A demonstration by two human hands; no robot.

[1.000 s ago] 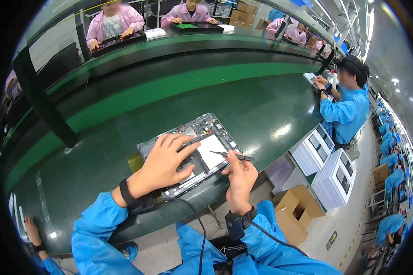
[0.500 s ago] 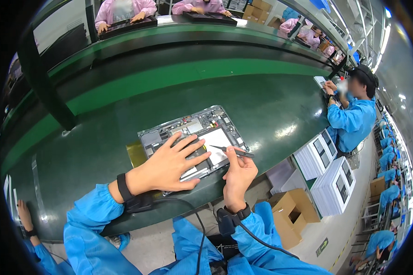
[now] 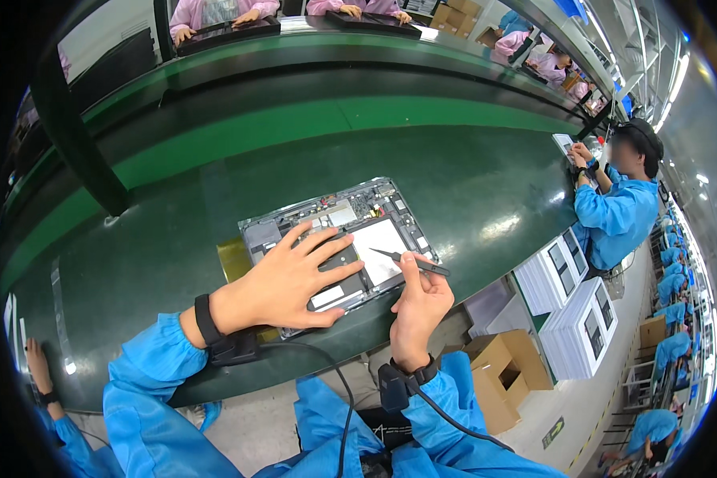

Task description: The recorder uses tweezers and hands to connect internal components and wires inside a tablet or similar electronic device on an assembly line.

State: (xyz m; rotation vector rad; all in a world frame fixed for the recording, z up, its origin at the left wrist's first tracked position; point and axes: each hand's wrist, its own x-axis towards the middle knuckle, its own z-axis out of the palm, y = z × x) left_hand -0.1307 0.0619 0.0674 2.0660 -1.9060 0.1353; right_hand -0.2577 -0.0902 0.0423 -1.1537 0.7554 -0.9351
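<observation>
- Device, flat and dark-framed with its circuitry exposed, lies on the green worktop right in front of you, close to your edge and turned at a slant.
- Your left hand lies palm down over the device's left and middle part, fingers spread, the fingertips reaching a dark panel inside it; your palm hides much of what is under it.
- Your right hand pinches a pair of black tweezers between thumb and fingers, just beside the device's right edge.
- The tweezers' tip points left over a white rectangle set in the device; you cannot tell from this view whether it touches.
- A yellowish sheet sticks out from the device's left side, next to your left forearm.
- You wear a black band on each wrist, and a black cable hangs down in front of your body.
- To your right, 2 stacks of white panels with dark rectangles stand near an open cardboard box.
- Farther right, a co-worker in blue handles a pale flat piece at the worktop.
- At your far left, another person's hand rests near white strips.
</observation>
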